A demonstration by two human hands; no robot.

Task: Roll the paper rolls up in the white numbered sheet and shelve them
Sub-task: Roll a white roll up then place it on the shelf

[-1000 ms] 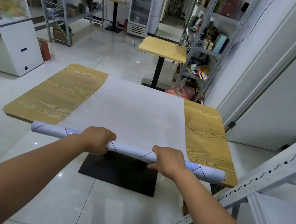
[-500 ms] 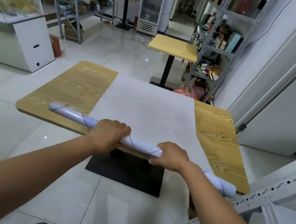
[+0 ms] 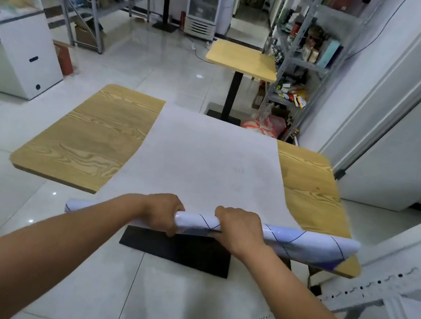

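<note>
Both hands had a closed grip on the paper roll (image 3: 301,241): the left hand (image 3: 161,213) and the right hand (image 3: 238,230) sat close together near its middle, fingers curled over the top of it. The roll, pale with dark crossing lines, lay crosswise at the near edge of the wooden worktop (image 3: 92,139), over the near end of the white numbered sheet (image 3: 204,158), which stretched away flat to the far edge with faint figures just showing. Both ends of the roll stuck out well past the sheet's sides, the left one out over the floor. To my eye that was the danger: with the grip so central, one long end could run ahead, and the sheet would wind on crooked or coned. So close to the edge, the roll could also slip off toward the floor, or the sheet might slide on the smooth wood instead of wrapping. A white metal rack (image 3: 390,282) stood just to the right. Farther off, a grey shelf unit (image 3: 295,60) held boxes and packets, too blurred to name.
</note>
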